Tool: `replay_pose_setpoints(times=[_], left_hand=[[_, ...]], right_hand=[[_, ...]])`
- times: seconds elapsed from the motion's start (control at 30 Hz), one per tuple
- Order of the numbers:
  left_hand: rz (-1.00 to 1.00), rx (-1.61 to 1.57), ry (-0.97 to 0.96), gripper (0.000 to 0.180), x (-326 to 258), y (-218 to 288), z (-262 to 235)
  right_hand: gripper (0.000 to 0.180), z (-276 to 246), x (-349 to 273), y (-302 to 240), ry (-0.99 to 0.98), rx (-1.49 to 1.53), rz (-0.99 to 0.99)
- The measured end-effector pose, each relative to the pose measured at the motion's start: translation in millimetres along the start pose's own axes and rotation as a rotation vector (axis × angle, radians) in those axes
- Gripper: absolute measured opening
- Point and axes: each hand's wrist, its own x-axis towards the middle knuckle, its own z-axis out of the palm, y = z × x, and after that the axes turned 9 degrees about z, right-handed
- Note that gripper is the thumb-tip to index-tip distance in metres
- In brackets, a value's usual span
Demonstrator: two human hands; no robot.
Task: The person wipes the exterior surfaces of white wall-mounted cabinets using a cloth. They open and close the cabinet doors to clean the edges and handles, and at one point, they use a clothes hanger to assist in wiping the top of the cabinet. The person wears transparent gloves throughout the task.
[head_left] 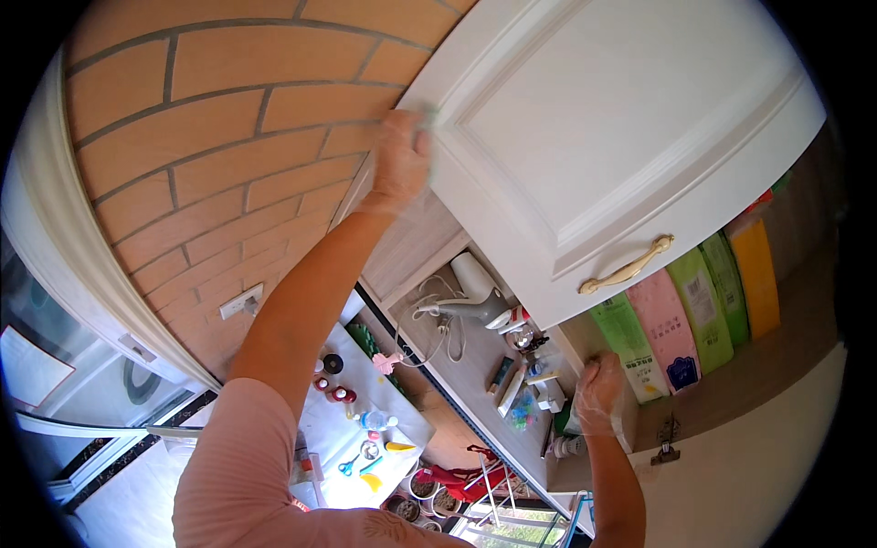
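Observation:
My left hand, in a clear plastic glove, presses at the left edge of a white panelled cabinet door. Its fingers are curled; a bit of pale green shows by the fingertips, too small to name. My right hand, also in a clear glove, is closed at the front edge of an upright cabinet divider. Just beside it, on the right, stand green, pink and yellow soft packs. Left of the divider, a shelf holds a grey-and-white hair dryer with its cord, tubes and small bottles.
A gold handle sticks out from the door, and a metal hinge sits low on the cabinet. Brick-patterned wall rises at left with a socket. Below, a white table bears bottles and scissors; plant pots stand nearby.

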Motion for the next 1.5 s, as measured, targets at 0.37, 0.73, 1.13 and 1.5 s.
replay_pose_setpoints(times=[0.37, 0.73, 1.13, 1.5], left_hand=[[-0.185, 0.263, 0.03, 0.025, -35.9, -8.2, -1.1], [-0.726, 0.1, 0.098, 0.019, -47.1, -12.4, 14.0], [-0.608, -0.23, -0.268, 0.022, -119.5, 104.3, -17.7], [-0.964, -0.572, -0.519, 0.031, -149.6, 155.6, -98.8]], right_hand=[[0.012, -0.8, -1.6, -2.7, -0.043, -0.039, 0.093], [0.011, 0.2, 0.3, -2.4, 0.008, -0.06, 0.026], [0.011, 8.8, -9.4, 6.8, -0.01, -0.14, 0.045], [0.022, 5.0, -7.5, 25.9, 0.012, -0.254, 0.102]])
